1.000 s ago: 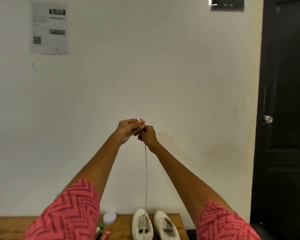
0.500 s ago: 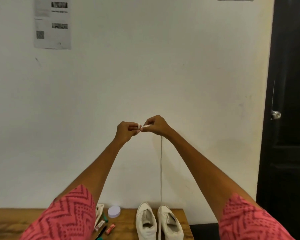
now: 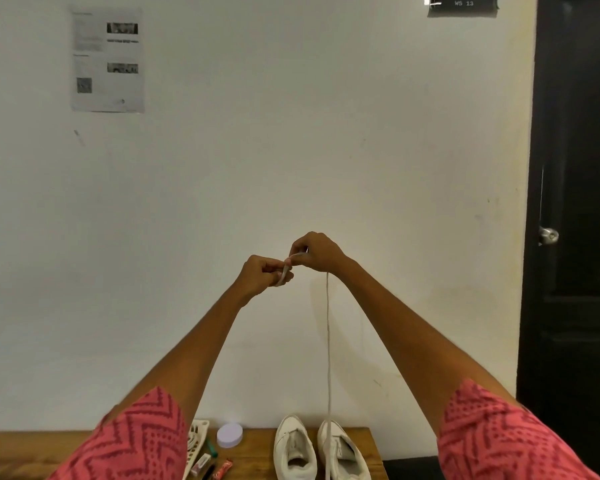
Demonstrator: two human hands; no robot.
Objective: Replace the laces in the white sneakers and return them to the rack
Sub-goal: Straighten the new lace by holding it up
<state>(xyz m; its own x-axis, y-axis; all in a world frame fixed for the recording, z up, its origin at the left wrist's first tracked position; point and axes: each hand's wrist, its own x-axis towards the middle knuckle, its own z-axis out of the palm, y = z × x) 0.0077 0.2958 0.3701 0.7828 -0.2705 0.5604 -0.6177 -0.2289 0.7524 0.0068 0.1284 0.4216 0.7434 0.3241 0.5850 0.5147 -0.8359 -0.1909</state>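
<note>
The lace (image 3: 328, 344) is hung vertically, its top end pinched by the right hand (image 3: 317, 252) and looped over the curled left hand (image 3: 262, 277), its lower end reaching the right sneaker (image 3: 342, 452) on the desk (image 3: 257, 462). Since half a second ago, the right hand has been raised above the left

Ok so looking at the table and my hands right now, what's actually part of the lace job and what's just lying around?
Part of the job:
white lace, pinched at its top by left hand and right hand
left sneaker
right sneaker

Lying about on the wooden table:
round white lid
white plastic basket
green marker
small red packet
</note>
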